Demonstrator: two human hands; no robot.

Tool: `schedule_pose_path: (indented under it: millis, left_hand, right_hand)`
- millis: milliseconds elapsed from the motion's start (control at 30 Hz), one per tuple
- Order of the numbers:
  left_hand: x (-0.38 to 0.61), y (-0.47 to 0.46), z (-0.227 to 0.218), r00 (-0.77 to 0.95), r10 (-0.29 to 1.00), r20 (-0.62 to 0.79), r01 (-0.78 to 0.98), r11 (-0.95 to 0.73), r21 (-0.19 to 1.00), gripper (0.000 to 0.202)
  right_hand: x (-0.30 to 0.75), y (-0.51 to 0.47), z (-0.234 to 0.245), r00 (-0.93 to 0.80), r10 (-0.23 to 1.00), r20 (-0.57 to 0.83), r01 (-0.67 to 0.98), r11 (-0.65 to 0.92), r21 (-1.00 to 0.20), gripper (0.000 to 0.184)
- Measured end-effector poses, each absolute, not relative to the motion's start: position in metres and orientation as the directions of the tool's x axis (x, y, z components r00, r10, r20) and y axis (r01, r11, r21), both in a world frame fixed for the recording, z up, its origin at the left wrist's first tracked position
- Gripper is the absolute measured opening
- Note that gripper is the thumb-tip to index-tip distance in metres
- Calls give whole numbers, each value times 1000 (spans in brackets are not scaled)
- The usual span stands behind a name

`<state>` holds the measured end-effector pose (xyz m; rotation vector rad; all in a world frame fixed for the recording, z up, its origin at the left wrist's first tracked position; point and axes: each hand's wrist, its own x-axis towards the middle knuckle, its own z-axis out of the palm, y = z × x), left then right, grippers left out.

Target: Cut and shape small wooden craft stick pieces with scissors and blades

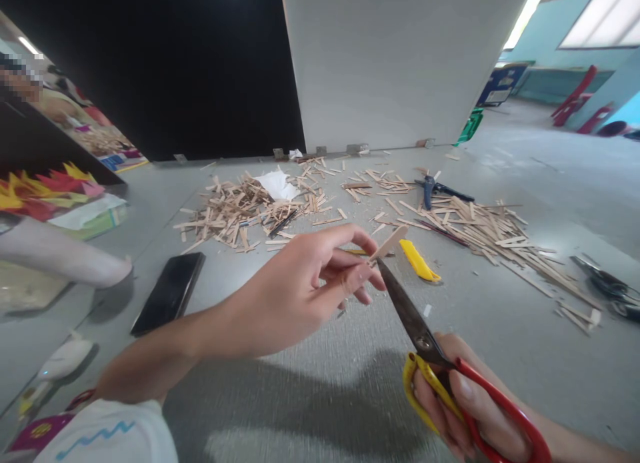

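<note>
My left hand [305,283] pinches a small wooden craft stick [389,244] between thumb and fingers, holding it up over the grey table [320,383]. My right hand [465,403] grips scissors [425,336] with one red and one yellow handle loop. The dark blades point up to the stick and meet it near my left fingertips. A yellow utility knife [419,261] lies on the table just beyond the stick.
Piles of cut wooden sticks [235,213] and longer sticks [495,236] cover the far table. A black phone [170,291] lies left, blue pliers [431,188] at the back, more scissors [607,286] at right. Another person's arm [60,256] rests at left.
</note>
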<state>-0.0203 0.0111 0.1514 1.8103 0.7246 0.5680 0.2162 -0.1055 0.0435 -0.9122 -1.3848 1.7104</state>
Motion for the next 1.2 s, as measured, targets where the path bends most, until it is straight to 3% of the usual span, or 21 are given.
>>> schedule_pose_path:
  millis: [100, 200, 333, 433, 600, 767, 867, 1200]
  left_hand:
    - [-21, 10, 154, 713, 701, 20, 166, -196, 966, 21]
    - [-21, 9, 155, 740, 673, -1, 82, -89, 993, 19]
    - [-21, 7, 155, 749, 663, -5, 63, -65, 996, 18]
    - [-21, 6, 153, 749, 662, 2, 66, -78, 995, 14]
    - [-22, 3, 151, 743, 669, 10, 96, -121, 988, 14]
    - [-19, 3, 147, 651, 745, 144, 157, -319, 935, 20]
    - [-18, 3, 145, 665, 723, 188, 169, -391, 905, 14]
    - [-19, 1, 144, 721, 681, 127, 192, -372, 908, 9]
  right_hand:
    - [221, -111, 36, -493, 864, -96, -122, -178, -976, 70]
    - [224, -113, 32, -499, 863, -82, -165, -187, -968, 65]
    - [222, -107, 37, -573, 818, -46, -155, -164, -974, 63]
    - [220, -103, 38, -600, 798, -55, -105, -147, -984, 76]
    - [218, -100, 39, -597, 790, -137, -61, -216, -975, 82]
    - [212, -103, 58, -530, 833, -160, -32, -208, -978, 81]
    - [208, -106, 65, -459, 873, -166, -38, -206, -978, 80]
    - [210, -98, 58, -545, 830, -117, -32, -160, -987, 78]
